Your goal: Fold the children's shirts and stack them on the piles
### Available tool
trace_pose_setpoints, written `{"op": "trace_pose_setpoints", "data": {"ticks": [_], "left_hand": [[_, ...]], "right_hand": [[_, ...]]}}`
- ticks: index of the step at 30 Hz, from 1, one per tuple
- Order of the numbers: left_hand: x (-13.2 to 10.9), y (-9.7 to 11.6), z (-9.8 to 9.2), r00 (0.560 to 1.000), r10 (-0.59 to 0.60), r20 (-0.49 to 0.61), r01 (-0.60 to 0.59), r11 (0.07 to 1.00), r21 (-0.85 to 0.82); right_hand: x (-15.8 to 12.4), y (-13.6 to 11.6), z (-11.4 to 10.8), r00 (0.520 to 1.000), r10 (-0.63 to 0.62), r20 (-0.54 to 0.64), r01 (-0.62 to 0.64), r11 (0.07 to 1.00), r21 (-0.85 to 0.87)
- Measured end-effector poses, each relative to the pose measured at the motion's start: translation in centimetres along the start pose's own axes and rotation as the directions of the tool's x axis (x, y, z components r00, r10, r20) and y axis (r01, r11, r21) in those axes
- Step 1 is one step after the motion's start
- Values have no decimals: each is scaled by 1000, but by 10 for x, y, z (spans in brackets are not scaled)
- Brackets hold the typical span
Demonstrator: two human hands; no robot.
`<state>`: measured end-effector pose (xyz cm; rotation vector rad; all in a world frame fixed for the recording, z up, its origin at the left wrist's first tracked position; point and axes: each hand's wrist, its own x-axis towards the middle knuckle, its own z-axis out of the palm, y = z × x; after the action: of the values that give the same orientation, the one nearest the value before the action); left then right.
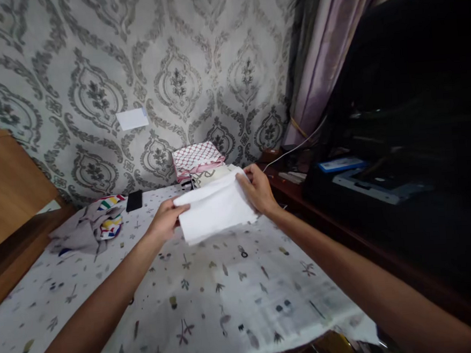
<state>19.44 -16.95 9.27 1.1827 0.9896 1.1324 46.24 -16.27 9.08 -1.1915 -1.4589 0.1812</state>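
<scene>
A folded white cloth (217, 207) is held up between both hands, above the patterned sheet. My left hand (166, 219) pinches its left edge, thumb on top. At the upper right corner, my right hand (258, 188) is closed on the same cloth, with its thumb against the near face. Just behind the cloth lies a stack of folded fabrics, with a pink-and-white patterned piece (197, 156) on top and a cream printed piece (213, 174) in front, partly hidden by the white cloth.
The white printed sheet (203, 297) spreads beneath. Left are a crumpled grey garment (80, 230) with coloured stripes, a black phone (134, 201) and a wooden headboard (10, 187). A large dark screen (395, 106) stands right, beside a purple curtain (323, 46) and a white cable (294, 148).
</scene>
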Motion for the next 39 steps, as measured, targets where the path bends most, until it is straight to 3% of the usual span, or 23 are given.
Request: {"op": "trace_pose_setpoints", "data": {"ticks": [4,7,9,11,13,15,17,19,21,23,26,28,33,36,39], "left_hand": [[85,22,27,997,76,-11,-77,997,-29],[143,26,38,988,121,-93,-117,992,45],[171,18,38,975,136,-173,-118,987,111],[185,-1,29,962,136,-237,-102,983,153],[181,-27,13,949,192,-249,-135,964,228],[161,-55,-11,928,321,-190,-234,897,375],[129,-78,-40,893,443,-80,-328,763,557],[93,-94,-74,871,491,6,-342,598,725],[59,-102,-112,863,503,50,-301,431,851],[36,-106,-148,869,494,28,-214,325,921],[23,-109,-186,879,459,-131,-59,377,924],[24,-111,-196,875,439,-205,-4,431,902],[30,-116,-192,900,413,-137,-13,341,940],[31,-116,-192,901,399,-170,19,354,935],[38,-106,-205,884,413,-218,57,368,928]], "right_hand": [[81,34,2,998,-49,-51,39,984,-172],[129,55,13,999,38,-21,-43,921,-387],[146,65,28,988,151,21,-117,838,-533],[146,73,48,981,169,94,-76,786,-614],[134,78,71,971,70,229,89,782,-616],[114,82,92,912,-4,409,266,766,-585],[94,85,107,832,23,554,360,737,-572],[80,85,116,790,75,609,389,706,-592],[74,84,118,787,93,610,401,674,-620],[74,81,118,784,93,613,421,645,-637],[77,78,117,788,94,608,437,610,-661],[77,77,118,795,92,600,440,593,-675],[76,80,122,798,97,595,449,562,-694],[77,83,124,799,84,595,461,550,-696],[79,89,126,804,69,590,469,537,-701]]}}
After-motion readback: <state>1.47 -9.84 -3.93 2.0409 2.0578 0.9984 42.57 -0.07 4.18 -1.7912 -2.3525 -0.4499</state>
